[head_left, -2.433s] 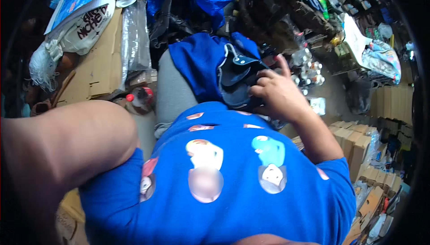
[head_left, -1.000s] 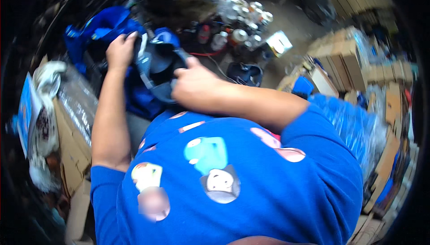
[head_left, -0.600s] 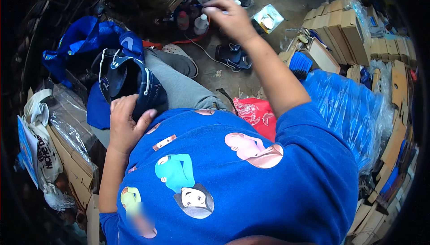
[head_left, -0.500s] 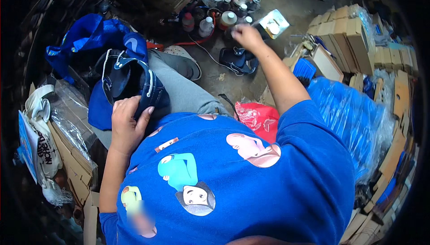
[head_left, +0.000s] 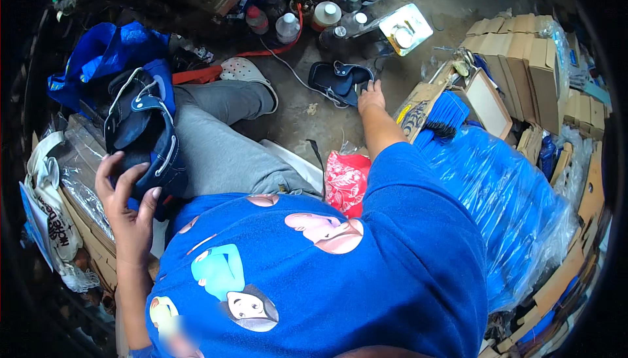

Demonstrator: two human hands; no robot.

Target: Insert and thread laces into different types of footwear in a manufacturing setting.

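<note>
A navy boat shoe (head_left: 163,149) with white lacing rests on my left thigh, its opening facing up. At its near end is my left hand (head_left: 127,194), the fingers bent and spread apart, the fingertips against or just in front of the shoe. My right arm reaches forward to a second navy shoe (head_left: 337,82) lying on the floor. My right hand (head_left: 373,100) is at that shoe's right end, fingers stretched out; whether they touch it I cannot tell. A white cord runs along the floor beside this shoe.
Several capped bottles (head_left: 327,15) stand at the far middle, beside an opened tin (head_left: 407,29). Stacked cardboard pieces (head_left: 517,57) and a blue plastic-wrapped bundle (head_left: 484,201) fill the right. A blue bag (head_left: 108,57) lies left, a red patterned bag (head_left: 345,181) near my lap.
My right hand has come down from near the bottles to the shoe on the floor. My left hand's fingers have loosened and spread at the lap shoe. The view has shifted.
</note>
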